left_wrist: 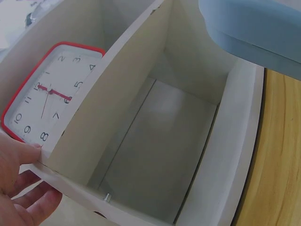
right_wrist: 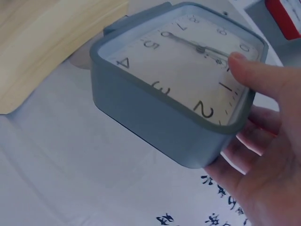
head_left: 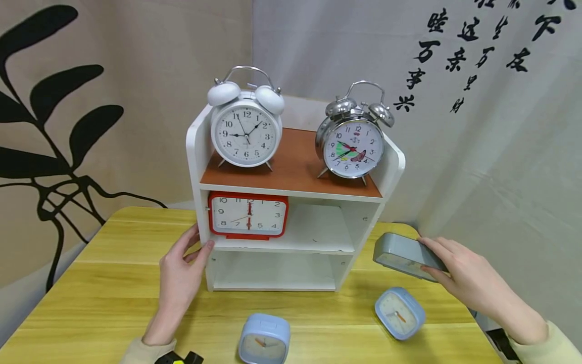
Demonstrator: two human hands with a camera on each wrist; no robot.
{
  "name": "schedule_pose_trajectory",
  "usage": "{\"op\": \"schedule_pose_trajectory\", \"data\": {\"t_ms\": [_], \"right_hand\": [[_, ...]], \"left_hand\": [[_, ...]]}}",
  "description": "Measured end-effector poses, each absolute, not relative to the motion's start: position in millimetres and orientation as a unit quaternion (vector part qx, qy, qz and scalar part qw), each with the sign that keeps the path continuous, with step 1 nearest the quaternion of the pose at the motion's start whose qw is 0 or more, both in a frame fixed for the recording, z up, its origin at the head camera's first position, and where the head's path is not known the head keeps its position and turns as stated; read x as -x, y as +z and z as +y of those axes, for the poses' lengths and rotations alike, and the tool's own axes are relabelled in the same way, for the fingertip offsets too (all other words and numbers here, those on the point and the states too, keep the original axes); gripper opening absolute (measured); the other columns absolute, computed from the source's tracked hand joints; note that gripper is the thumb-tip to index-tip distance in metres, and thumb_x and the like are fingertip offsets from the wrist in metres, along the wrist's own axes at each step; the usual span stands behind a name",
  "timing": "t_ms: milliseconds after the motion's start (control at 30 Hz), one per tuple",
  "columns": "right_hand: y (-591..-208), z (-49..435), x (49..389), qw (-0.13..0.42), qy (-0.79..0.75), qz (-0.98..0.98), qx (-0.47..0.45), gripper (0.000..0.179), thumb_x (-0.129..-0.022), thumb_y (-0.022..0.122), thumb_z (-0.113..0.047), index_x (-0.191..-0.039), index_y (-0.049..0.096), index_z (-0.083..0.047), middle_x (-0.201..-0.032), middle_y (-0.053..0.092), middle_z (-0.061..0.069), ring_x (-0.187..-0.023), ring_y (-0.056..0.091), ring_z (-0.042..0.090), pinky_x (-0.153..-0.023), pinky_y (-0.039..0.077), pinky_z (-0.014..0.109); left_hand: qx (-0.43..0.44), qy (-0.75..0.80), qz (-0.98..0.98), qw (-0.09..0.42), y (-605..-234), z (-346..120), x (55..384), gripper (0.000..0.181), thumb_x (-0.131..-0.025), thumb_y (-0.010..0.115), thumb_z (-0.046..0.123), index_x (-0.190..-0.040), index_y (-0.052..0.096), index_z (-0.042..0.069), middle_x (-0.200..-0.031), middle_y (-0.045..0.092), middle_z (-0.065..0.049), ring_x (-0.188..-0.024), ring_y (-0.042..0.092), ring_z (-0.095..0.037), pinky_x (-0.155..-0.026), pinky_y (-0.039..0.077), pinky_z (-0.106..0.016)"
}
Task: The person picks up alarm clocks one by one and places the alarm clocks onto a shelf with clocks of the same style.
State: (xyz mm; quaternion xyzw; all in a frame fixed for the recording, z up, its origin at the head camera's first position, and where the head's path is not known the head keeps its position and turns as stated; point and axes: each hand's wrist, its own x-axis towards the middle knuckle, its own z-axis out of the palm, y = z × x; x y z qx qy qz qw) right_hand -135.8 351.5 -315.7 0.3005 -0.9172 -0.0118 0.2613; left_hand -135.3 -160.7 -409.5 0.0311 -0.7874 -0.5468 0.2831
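A white shelf unit (head_left: 393, 164) with brown-topped upper board stands on the wooden table. My left hand (head_left: 179, 268) grips its left side panel, thumb at the front edge and fingers on the outer side. Just beside that thumb, a red rectangular clock (head_left: 247, 215) sits on the middle shelf. To the right of the unit, my right hand (head_left: 468, 278) holds a grey-blue square clock (head_left: 400, 255) above the table. In the right wrist view, the thumb lies over the rim of the clock's white face (right_wrist: 174, 75) and the fingers are behind it.
On top of the unit stand a white twin-bell alarm clock (head_left: 246, 134) and a silver one (head_left: 353, 146). Two small light blue clocks, one at front centre (head_left: 264, 337) and one at right (head_left: 400, 313), are on the table (head_left: 113, 283). Curtains hang behind.
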Motion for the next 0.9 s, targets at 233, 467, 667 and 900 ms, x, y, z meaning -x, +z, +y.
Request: {"op": "schedule_pose_trajectory", "data": {"t_ms": [233,467,667,900], "right_hand": [[-310,347,129,0.269,-0.016,-0.903,-0.335,0.049,-0.093,0.081,-0.035,-0.130,0.068,-0.006,-0.111,0.076,0.004,-0.092,0.072,0.021,-0.072,0.062,0.043],[-302,337,118,0.284,0.000,-0.888,-0.362,0.071,-0.106,0.032,-0.064,-0.131,0.069,-0.010,-0.109,0.075,-0.003,-0.091,0.070,0.014,-0.076,0.057,0.025],[-298,320,109,0.286,0.014,-0.880,-0.378,0.067,-0.107,0.032,-0.063,-0.134,0.068,-0.013,-0.113,0.074,-0.007,-0.095,0.068,0.012,-0.083,0.054,0.013],[-289,300,105,0.291,0.013,-0.870,-0.397,0.064,-0.109,0.032,-0.059,-0.135,0.068,-0.013,-0.117,0.074,-0.007,-0.100,0.069,0.011,-0.088,0.053,0.015]], "left_hand": [[-0.034,-0.546,-0.790,0.278,-410,-161,135,0.050,-0.100,0.071,0.009,-0.149,0.059,0.007,-0.143,0.066,-0.025,-0.120,0.069,-0.036,-0.083,0.049,0.006],[-0.031,-0.550,-0.786,0.279,-409,-161,135,0.050,-0.100,0.071,0.009,-0.149,0.059,0.008,-0.143,0.067,-0.024,-0.118,0.070,-0.027,-0.084,0.050,0.005],[-0.032,-0.550,-0.786,0.279,-409,-161,135,0.050,-0.100,0.071,0.008,-0.148,0.059,0.007,-0.142,0.067,-0.023,-0.117,0.070,-0.025,-0.084,0.051,0.005],[-0.030,-0.548,-0.787,0.282,-410,-161,135,0.049,-0.100,0.071,0.008,-0.148,0.060,0.006,-0.141,0.068,-0.024,-0.111,0.072,-0.009,-0.083,0.051,0.004]]}}
